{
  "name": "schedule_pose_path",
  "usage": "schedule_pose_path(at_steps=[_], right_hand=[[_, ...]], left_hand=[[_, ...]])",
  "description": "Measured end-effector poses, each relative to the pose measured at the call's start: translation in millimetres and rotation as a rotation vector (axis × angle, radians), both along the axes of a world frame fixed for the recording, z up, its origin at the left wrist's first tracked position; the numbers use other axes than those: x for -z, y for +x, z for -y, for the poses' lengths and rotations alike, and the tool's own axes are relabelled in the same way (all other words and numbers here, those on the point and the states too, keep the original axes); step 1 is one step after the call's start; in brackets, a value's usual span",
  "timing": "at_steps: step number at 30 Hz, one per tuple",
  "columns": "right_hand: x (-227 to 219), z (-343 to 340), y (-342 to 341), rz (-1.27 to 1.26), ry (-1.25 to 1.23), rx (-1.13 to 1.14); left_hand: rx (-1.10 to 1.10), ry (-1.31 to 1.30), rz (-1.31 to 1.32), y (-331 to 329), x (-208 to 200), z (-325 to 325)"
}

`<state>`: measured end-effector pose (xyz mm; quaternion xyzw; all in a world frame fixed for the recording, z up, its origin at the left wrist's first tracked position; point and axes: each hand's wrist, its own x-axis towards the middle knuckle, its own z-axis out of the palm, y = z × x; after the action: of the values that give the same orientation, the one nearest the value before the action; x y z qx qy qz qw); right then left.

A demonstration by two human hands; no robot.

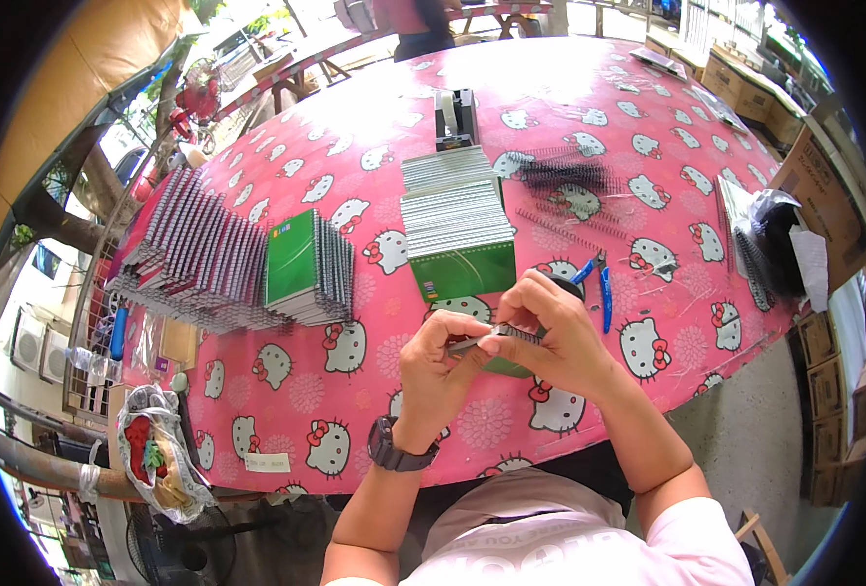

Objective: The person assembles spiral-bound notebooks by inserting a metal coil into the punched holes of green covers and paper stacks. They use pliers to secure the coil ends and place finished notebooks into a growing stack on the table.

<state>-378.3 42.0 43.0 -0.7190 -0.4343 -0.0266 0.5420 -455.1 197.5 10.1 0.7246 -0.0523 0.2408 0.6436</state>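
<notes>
Both hands grip one small notebook (507,368) with a green cover, held above the near part of the table. Dark spiral wire shows along its upper edge. My left hand (435,359), with a dark watch on its wrist, pinches the notebook's left end. My right hand (562,330) is closed around the right end, its thumb and fingers on the wire edge. Just beyond my hands stands a block of green-covered notebooks (460,272) with pale page edges up. Blue-handled cutting pliers (605,293) lie right of my right hand.
Spiral-bound notebooks (193,249) stand stacked at the left, beside green bound ones (291,256). Loose black coils (570,178) lie beyond the pliers. A tape dispenser (455,119) stands farther back. A bag (157,449) hangs at the near left edge; cardboard boxes (823,195) stand right.
</notes>
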Motion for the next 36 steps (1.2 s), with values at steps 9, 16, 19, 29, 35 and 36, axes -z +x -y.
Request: schedule_pose_path(at_steps=[9,16,19,29,35,36], right_hand=[[0,3,1,-0.038,0.064,-0.108],[0,-1,-2,-0.126,0.087,-0.078],[1,-2,1,-0.002,0.048,-0.094],[3,-11,7,0.106,-0.047,-0.181],[-6,10,27,0.117,-0.076,0.102],[-5,18,35,0.166,-0.131,0.191]], left_hand=[[0.074,-0.075,-0.085,-5,-7,-5],[0.087,-0.065,-0.069,-4,-5,-8],[0.082,-0.05,-0.049,-5,2,-13],[0.068,-0.198,-0.059,-2,7,-15],[-0.536,-0.287,0.256,2,-33,-79],[-0.63,-0.458,0.315,4,-44,-96]])
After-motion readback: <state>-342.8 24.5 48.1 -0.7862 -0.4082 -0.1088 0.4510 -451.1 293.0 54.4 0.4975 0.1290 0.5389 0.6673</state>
